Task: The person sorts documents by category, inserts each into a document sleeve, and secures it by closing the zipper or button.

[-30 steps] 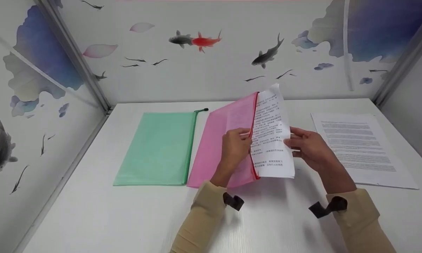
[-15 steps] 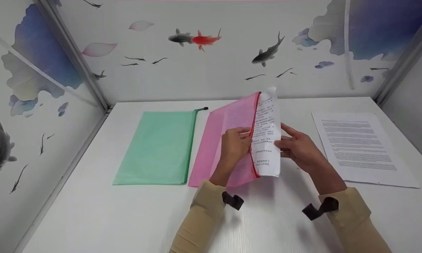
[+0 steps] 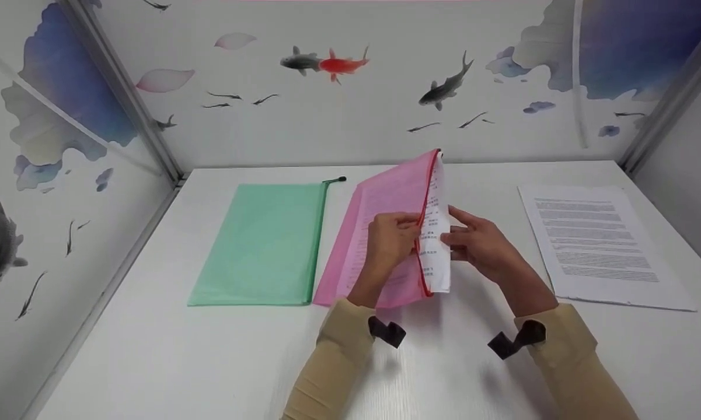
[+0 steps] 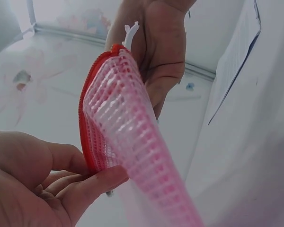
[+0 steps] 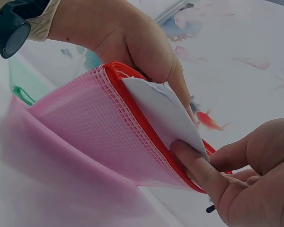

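A pink mesh zipper pouch (image 3: pixel 392 185) with a red zipper edge is held tilted up off the table, its mouth facing right. My left hand (image 3: pixel 388 245) pinches the mouth's red edge between thumb and fingers, as the left wrist view also shows. Printed sheets of paper (image 3: pixel 439 265) sit mostly inside, with a narrow strip sticking out past the zipper. On that strip my right hand (image 3: pixel 483 245) has its grip; in the right wrist view, the thumb lies on one face of the paper (image 5: pixel 156 101) and the fingers lie behind.
To the left, a green zipper pouch (image 3: pixel 260 245) lies flat, its dark zipper pull at the top right corner. Another stack of printed paper (image 3: pixel 604 239) lies at the right of the white table (image 3: pixel 210 361). Walls with painted fish stand behind and at both sides.
My right hand has moved left, sliding the paper deeper into the pink pouch, so less of it shows. The left hand has kept its grip on the pouch's edge.
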Tool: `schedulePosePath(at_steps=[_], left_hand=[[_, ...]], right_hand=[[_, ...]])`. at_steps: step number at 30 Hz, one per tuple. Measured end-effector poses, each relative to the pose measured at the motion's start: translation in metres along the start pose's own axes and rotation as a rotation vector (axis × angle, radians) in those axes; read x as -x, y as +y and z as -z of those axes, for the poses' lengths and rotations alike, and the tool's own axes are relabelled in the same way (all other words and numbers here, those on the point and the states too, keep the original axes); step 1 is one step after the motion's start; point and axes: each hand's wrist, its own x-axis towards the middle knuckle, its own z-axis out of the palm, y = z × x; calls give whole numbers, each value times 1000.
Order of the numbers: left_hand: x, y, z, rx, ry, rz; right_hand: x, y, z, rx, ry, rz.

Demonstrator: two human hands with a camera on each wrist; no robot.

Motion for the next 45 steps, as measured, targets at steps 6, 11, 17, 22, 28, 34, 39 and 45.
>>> schedulePosePath(at_steps=[6,11,17,22,28,34,39,45], left_hand=[[-1,-2,3,17,-13,-69],[-1,-3,4,18,-11,-67],[-2,-3,6,-3,10,-104],[-2,-3,8,-5,14,-101],[-2,-5,9,-27,14,-77],[-2,-3,10,-6,9,-74],[-1,0,9,28,-13,-69],[1,2,6,23,-26,-62]], right_hand=[[-7,1,-7,-14,-20,7],[-13,4,-16,-25,-4,-3],[-21,3,-24,-4,17,-30],[-24,3,-27,37,13,-29],[-24,2,-36,143,-2,-52],[-26,-5,-32,186,-38,-38],[-29,-20,-16,215,-19,-31],[-41,-33,5,218,52,-23]])
